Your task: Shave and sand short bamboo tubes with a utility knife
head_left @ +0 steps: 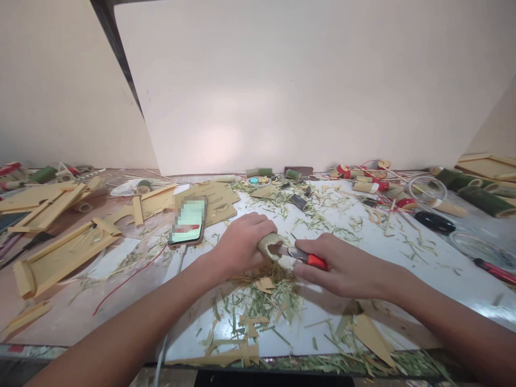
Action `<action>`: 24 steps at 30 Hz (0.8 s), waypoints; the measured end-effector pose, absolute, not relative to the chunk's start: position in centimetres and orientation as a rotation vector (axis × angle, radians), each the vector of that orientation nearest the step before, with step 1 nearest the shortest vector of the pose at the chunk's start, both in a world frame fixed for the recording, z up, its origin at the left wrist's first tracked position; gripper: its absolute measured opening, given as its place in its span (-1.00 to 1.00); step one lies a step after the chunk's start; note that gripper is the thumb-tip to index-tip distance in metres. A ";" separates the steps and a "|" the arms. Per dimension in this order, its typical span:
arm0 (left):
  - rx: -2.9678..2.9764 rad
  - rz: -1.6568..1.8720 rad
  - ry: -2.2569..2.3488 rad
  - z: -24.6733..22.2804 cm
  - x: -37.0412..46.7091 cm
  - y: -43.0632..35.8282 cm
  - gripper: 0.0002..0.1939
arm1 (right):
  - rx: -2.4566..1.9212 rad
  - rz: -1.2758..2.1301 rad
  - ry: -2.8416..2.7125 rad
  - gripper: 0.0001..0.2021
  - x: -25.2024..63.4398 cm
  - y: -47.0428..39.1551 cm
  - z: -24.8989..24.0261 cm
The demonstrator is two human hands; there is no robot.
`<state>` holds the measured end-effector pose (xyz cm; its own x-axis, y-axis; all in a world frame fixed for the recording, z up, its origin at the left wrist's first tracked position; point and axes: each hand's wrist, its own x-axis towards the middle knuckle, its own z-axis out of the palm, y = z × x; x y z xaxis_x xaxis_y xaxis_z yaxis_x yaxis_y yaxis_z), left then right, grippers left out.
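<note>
A short bamboo tube is gripped in my left hand, its hollow end turned to the right. My right hand is closed round a utility knife with a red and dark handle. The knife's blade reaches the mouth of the tube; how far it goes inside I cannot tell. Green and pale shavings lie heaped on the white board beneath both hands.
Left of my hands a lit phone rests by cut cardboard, its cable running to the front edge. Cardboard trays lie farther left. Bamboo pieces, a black mouse-like object and a clear tape roll sit at right.
</note>
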<state>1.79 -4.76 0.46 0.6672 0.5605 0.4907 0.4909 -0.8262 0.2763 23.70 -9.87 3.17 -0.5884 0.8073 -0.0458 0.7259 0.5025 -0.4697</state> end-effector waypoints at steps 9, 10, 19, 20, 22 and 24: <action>2.678 1.026 1.015 0.8 1.2 -4.4 -0.87 | -1.309 0.731 -2.018 -0.68 23.2 -9.4 3.1; 2.731 0.997 1.024 0.8 1.3 -4.6 -0.85 | -1.323 0.705 -1.968 -0.74 22.8 -9.5 3.1; 3.114 0.875 1.106 1.1 2.5 -6.2 -0.95 | -1.361 0.911 -1.915 -0.79 21.8 -9.8 3.2; 3.118 0.876 1.104 1.1 2.6 -6.2 -0.95 | -1.354 0.958 -1.899 -0.80 21.9 -9.8 3.2; 3.102 0.895 1.101 1.1 2.6 -6.3 -0.96 | -1.332 1.078 -1.843 -0.82 22.2 -9.7 3.3; 3.074 0.923 1.087 1.0 2.7 -6.3 -0.96 | -1.308 1.194 -1.772 -0.83 22.3 -9.7 3.2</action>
<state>2.69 -6.29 1.04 0.6512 0.5069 0.5649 0.6398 -0.7670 -0.0493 22.33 -9.66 3.24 -0.3125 0.9495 -0.0285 0.3832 0.0986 -0.9184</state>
